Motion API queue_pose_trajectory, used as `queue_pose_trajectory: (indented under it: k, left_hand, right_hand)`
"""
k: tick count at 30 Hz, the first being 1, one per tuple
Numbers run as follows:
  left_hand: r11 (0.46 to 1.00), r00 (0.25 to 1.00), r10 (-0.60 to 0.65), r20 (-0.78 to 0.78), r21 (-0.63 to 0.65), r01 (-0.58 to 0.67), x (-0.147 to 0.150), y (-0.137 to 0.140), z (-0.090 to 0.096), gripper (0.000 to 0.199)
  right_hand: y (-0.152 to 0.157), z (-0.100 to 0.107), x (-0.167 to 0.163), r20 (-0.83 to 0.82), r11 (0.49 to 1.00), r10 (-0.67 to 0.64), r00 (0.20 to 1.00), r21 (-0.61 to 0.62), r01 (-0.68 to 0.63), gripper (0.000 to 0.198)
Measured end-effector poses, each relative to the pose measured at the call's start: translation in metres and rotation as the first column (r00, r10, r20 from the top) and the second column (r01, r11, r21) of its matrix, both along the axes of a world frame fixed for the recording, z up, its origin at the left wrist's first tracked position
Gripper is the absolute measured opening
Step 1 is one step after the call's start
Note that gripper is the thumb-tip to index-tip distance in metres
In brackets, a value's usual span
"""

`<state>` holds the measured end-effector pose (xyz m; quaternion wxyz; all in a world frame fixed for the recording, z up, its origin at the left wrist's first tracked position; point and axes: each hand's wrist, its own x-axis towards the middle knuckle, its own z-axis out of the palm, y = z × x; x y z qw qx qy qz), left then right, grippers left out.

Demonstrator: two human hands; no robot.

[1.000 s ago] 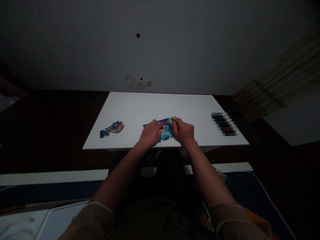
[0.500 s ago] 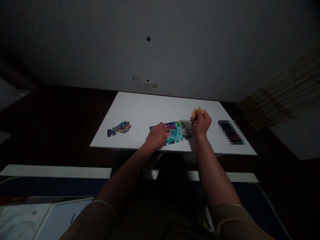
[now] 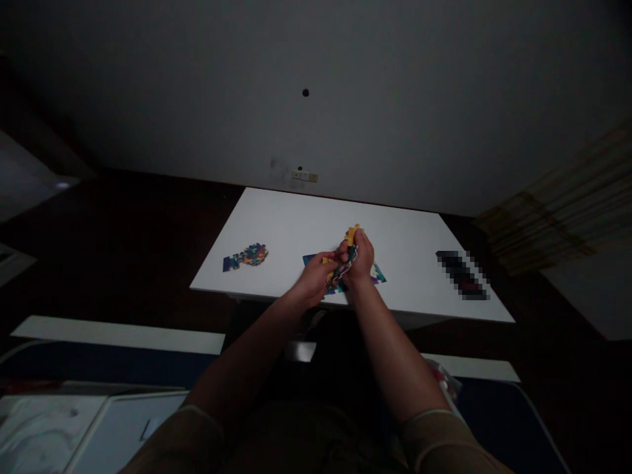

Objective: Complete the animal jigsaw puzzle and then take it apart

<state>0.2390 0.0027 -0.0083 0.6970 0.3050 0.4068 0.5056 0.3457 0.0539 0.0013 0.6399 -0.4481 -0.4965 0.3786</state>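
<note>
Both hands meet above the near middle of the white table (image 3: 286, 217). My right hand (image 3: 364, 260) is closed around several jigsaw puzzle pieces (image 3: 352, 236), and a yellow one sticks out at the top. My left hand (image 3: 312, 281) is beside it, fingers closed on colourful puzzle pieces (image 3: 340, 271) in front of the right palm. Under the hands lies a partly joined jigsaw puzzle (image 3: 378, 274) in teal, purple and blue, mostly covered by them. Which pieces each hand grips is partly hidden.
A heap of loose puzzle pieces (image 3: 254, 254) lies on the table's left side. A dark, pixelated object (image 3: 461, 275) is at the right. Behind the table stands a grey wall with a socket strip (image 3: 305, 176).
My right hand has moved left with its puzzle pieces, from beyond the puzzle's right side to my left hand. My left hand has lifted to the pieces. The view has shifted slightly.
</note>
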Motion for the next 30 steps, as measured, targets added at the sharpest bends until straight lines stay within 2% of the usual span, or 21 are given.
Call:
queue_pose_trajectory:
  k: [4, 8, 10, 13, 15, 18, 22, 27, 28, 30]
  left_hand:
    - [0.998, 0.988, 0.004, 0.153, -0.066, 0.006, -0.012, -0.007, -0.002, 0.038]
    - [0.992, 0.976, 0.052, 0.213, -0.119, -0.027, -0.018, -0.01, -0.004, 0.037]
    - [0.988, 0.967, 0.077, 0.241, -0.146, -0.043, -0.021, -0.01, -0.004, 0.038]
    - [0.982, 0.943, 0.12, 0.312, -0.176, -0.067, -0.026, -0.007, -0.002, 0.039]
    - [0.978, 0.921, 0.144, 0.362, -0.194, -0.077, -0.025, -0.004, 0.001, 0.03]
    - [0.974, 0.888, 0.182, 0.423, -0.202, -0.103, -0.021, -0.001, 0.006, 0.012]
    - [0.966, 0.856, 0.235, 0.461, -0.207, -0.154, -0.021, -0.001, 0.008, 0.034]
    - [0.953, 0.867, 0.231, 0.442, -0.284, -0.109, -0.033, 0.0, 0.002, 0.045]
    - [0.951, 0.863, 0.24, 0.445, -0.286, -0.118, -0.035, 0.001, 0.001, 0.044]
    - [0.948, 0.838, 0.278, 0.469, -0.276, -0.16, -0.037, 0.004, 0.0, 0.041]
  right_hand:
    - [0.002, -0.005, -0.007, -0.11, 0.999, -0.035, 0.993, -0.023, 0.033, 0.063]
    - [0.009, 0.005, 0.0, -0.141, 0.996, -0.08, 0.987, 0.019, 0.084, 0.067]
    - [0.013, 0.012, 0.004, -0.091, 0.992, -0.109, 0.99, 0.055, 0.115, 0.068]
    - [0.01, 0.015, 0.003, 0.133, 0.987, -0.135, 0.982, 0.107, 0.122, 0.072]
    - [0.001, 0.009, -0.007, 0.285, 0.989, -0.131, 0.949, 0.106, 0.105, 0.071]
    - [-0.013, -0.006, -0.029, 0.413, 0.989, -0.145, 0.899, 0.097, 0.115, 0.057]
    - [-0.014, -0.021, -0.046, 0.444, 0.979, -0.176, 0.879, 0.172, 0.11, 0.042]
    - [-0.008, -0.026, -0.038, 0.34, 0.949, -0.293, 0.894, 0.218, 0.228, 0.045]
    - [-0.009, -0.027, -0.035, 0.379, 0.946, -0.291, 0.879, 0.25, 0.205, 0.047]
    - [-0.016, -0.03, -0.029, 0.539, 0.946, -0.244, 0.807, 0.316, 0.074, 0.049]
